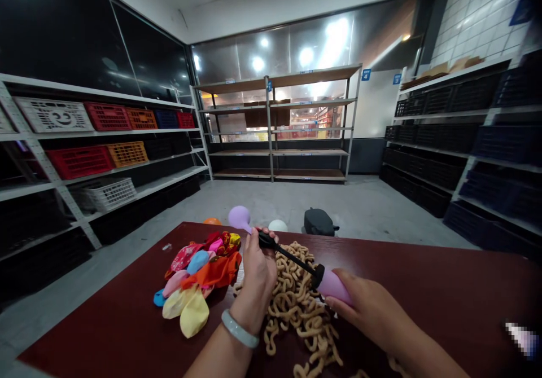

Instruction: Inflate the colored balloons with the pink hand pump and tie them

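Red crates (77,162): stored on the left shelving (46,187), well apart from the bench (114,310); the lowest tiers are too dark for us to read.
Limp balloons (195,279): heaped on the bench near the left hand (259,262), we judge for easy reach; overlaps prevent our counting them.
Orange round object (212,221): beyond the far edge, its lower part hidden by the bench; we cannot confirm what it is.
Lilac balloon (239,218): rounded, at the far end of the pump (298,260); its neck runs down to the left fingertips, and we cannot make out the joint.
Left hand: closed around the pump's black end, we judge to steady it and keep the balloon's neck in place.
Tan curled pieces (290,304): heaped on the bench beneath the pump; something pale (241,275) shows at their edge, mostly covered.
Right hand (366,304): wrapped around the pump's lilac end, we judge for a firm hold in line with the shaft; most fingers are out of our sight.
Pixelated patch (524,339): at the right edge; we cannot tell what it covers.
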A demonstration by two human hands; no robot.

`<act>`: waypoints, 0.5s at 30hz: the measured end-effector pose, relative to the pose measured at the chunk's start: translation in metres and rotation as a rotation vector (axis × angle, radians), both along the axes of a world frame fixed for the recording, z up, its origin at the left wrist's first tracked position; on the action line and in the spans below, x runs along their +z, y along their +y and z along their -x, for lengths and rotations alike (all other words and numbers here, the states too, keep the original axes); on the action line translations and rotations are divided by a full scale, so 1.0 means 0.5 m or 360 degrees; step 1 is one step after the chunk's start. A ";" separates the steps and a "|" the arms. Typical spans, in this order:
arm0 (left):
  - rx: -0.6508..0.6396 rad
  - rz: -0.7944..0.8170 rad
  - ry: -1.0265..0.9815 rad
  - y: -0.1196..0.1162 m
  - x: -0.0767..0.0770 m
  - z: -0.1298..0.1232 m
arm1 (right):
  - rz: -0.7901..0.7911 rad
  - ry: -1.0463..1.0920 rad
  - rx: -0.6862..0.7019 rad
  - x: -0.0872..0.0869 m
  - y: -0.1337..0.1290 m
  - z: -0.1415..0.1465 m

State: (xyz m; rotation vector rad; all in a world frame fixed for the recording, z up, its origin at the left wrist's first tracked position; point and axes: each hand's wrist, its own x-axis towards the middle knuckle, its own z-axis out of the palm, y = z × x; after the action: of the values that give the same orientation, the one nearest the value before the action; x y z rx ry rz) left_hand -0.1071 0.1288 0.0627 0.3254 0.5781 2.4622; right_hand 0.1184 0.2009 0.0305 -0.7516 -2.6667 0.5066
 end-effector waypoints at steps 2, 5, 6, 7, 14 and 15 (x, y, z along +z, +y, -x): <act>-0.0073 0.0053 0.0027 0.002 -0.004 -0.026 | 0.0004 0.0011 0.0003 0.006 -0.004 0.000; -0.0253 0.0164 0.0073 0.000 -0.009 -0.058 | 0.0034 0.0022 0.0004 0.018 -0.007 -0.001; -0.0306 0.0202 0.0096 -0.002 -0.009 -0.063 | 0.0043 0.0027 -0.0003 0.022 -0.008 -0.001; -0.0346 0.0233 0.0122 -0.005 -0.006 -0.066 | 0.0049 0.0033 -0.0012 0.026 -0.009 -0.002; -0.0541 0.0168 0.0127 -0.024 0.028 -0.037 | 0.0047 0.0093 -0.0035 0.031 -0.009 -0.006; -0.0554 0.0151 0.0129 -0.025 0.030 -0.034 | 0.0043 0.0100 -0.0036 0.030 -0.007 -0.006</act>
State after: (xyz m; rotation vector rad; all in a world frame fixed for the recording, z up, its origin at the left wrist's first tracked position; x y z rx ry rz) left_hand -0.0901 0.1161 0.0777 0.4485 0.6135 2.0889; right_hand 0.1216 0.1974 0.0456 -0.7601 -2.5953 0.5519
